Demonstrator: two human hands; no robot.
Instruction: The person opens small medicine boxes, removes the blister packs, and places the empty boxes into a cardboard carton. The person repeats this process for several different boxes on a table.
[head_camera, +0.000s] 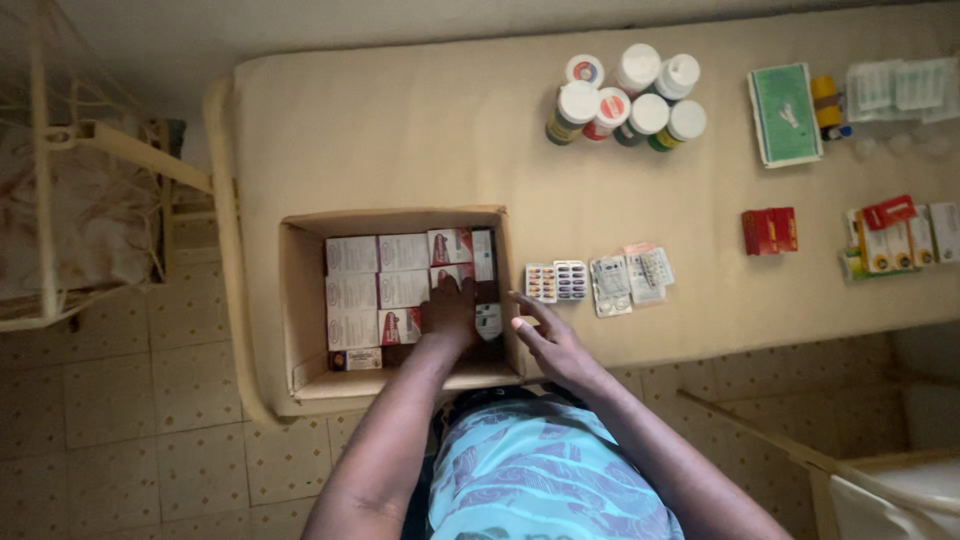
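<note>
Reaching into cardboard box (300, 300) | left hand (452, 312) | long axis toward camera

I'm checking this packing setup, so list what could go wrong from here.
1. The cardboard box sits at the padded table's near edge; the left hand pressing inside might tip it off.
2. The right hand rests near the blister packs and could sweep them off.
</note>
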